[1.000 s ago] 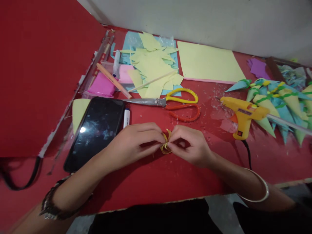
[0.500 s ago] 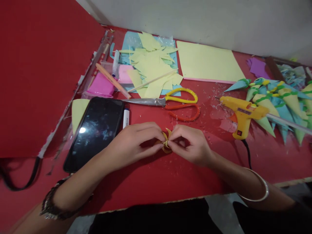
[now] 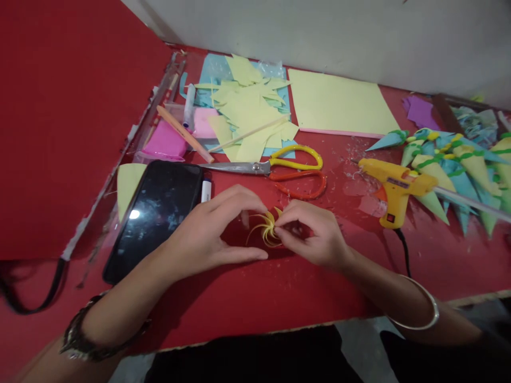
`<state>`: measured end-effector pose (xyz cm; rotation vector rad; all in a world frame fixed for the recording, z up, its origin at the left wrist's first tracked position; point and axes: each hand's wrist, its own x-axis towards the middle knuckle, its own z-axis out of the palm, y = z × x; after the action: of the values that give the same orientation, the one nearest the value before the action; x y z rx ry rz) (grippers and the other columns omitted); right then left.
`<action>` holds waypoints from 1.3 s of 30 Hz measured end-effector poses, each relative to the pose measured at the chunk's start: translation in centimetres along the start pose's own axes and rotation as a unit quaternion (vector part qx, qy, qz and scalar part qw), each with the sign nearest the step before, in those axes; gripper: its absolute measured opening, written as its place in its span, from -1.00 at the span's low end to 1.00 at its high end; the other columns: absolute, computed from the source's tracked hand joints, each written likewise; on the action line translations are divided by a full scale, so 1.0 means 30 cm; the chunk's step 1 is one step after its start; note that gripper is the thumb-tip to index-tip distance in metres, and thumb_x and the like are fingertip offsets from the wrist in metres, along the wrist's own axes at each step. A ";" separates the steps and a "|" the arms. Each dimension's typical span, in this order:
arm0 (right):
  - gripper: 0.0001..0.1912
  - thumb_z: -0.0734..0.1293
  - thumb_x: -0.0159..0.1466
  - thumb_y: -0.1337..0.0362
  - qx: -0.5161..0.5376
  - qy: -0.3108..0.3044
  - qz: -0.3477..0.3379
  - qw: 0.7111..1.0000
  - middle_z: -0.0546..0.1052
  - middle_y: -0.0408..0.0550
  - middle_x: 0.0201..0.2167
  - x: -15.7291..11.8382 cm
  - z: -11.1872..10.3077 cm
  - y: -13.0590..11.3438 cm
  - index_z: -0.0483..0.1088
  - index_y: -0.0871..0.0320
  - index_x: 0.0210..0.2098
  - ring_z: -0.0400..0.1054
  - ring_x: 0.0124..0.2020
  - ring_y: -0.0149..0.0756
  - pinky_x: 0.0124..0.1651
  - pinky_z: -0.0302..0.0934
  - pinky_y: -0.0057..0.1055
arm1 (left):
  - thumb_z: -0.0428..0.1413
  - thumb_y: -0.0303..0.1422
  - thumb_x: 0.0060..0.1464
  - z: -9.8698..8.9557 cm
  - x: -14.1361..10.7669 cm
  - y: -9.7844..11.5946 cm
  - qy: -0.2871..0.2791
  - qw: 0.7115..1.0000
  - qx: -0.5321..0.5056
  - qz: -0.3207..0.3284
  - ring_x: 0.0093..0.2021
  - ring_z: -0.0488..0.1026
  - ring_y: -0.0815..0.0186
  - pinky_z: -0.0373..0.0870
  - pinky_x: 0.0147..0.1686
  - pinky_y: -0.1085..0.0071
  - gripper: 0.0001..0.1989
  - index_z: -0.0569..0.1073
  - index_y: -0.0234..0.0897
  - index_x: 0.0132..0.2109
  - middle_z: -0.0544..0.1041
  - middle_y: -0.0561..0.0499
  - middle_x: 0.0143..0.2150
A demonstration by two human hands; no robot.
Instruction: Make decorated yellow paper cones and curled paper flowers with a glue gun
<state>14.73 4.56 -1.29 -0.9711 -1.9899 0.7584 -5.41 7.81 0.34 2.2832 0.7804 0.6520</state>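
Yellow paper piece [image 3: 268, 230]: strips already curled and fanned, shaping well along by my guess; what remained, I couldn't tell | spot: between both hands, over the red tabletop [image 3: 239, 303] | right hand [image 3: 321, 234]: thumb and fingertips pinched its side | left hand [image 3: 199, 229]: thumb and fingers parted, cupped around its other side
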 end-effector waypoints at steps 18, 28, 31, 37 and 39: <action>-0.92 0.24 0.20 0.36 -0.041 -0.029 -0.032 0.998 0.41 -0.11 -0.37 0.005 -0.010 -0.005 0.33 0.12 -0.29 0.32 -0.35 -0.43 -0.32 0.25 -0.51 | 0.12 -0.07 -0.07 0.044 0.009 0.011 -0.085 0.976 0.171 -0.100 -0.12 0.39 0.15 0.36 -0.20 0.29 -0.32 0.12 -0.22 0.15 0.29 -0.13 0.06; -0.41 0.32 0.08 0.14 -0.110 -0.186 0.095 0.972 0.25 0.07 -0.04 0.018 -0.019 -0.007 0.11 0.17 0.04 0.24 -0.07 -0.17 -0.13 0.28 -0.27 | 0.20 -0.20 -0.11 0.012 -0.013 0.005 -0.147 0.977 0.094 -0.124 -0.10 0.42 0.17 0.40 -0.23 0.36 -0.17 -0.05 -0.12 0.23 0.27 -0.09 0.11; -0.47 0.30 0.12 0.12 -0.115 -0.201 0.091 0.969 0.26 0.08 -0.05 0.017 -0.018 -0.004 0.13 0.18 0.02 0.23 -0.04 -0.16 -0.09 0.26 -0.27 | 0.18 -0.27 -0.06 0.009 -0.029 -0.007 -0.168 0.975 0.060 -0.133 -0.09 0.42 0.20 0.40 -0.22 0.37 -0.17 -0.13 0.02 0.25 0.26 -0.02 0.13; -0.55 0.29 0.17 0.16 -0.089 -0.219 0.089 0.967 0.28 0.03 -0.12 0.016 -0.006 -0.005 0.15 0.20 -0.01 0.25 -0.10 -0.25 -0.05 0.24 -0.32 | 0.16 -0.38 -0.03 0.012 -0.048 -0.032 -0.177 0.974 0.026 -0.135 -0.08 0.41 0.22 0.38 -0.20 0.39 -0.19 -0.12 0.11 0.24 0.32 0.03 0.10; -0.57 0.29 0.17 0.18 -0.082 -0.213 0.087 0.970 0.29 0.01 -0.14 0.017 -0.001 -0.005 0.16 0.21 -0.02 0.26 -0.13 -0.28 -0.06 0.24 -0.34 | 0.15 -0.38 -0.02 0.013 -0.046 -0.032 -0.174 0.975 0.027 -0.139 -0.11 0.43 0.22 0.39 -0.21 0.38 -0.22 -0.09 0.09 0.24 0.36 0.01 0.06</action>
<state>14.49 4.91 -0.97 -1.1657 -2.3899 0.9757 -6.48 7.33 -0.92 2.1945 0.9263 0.0993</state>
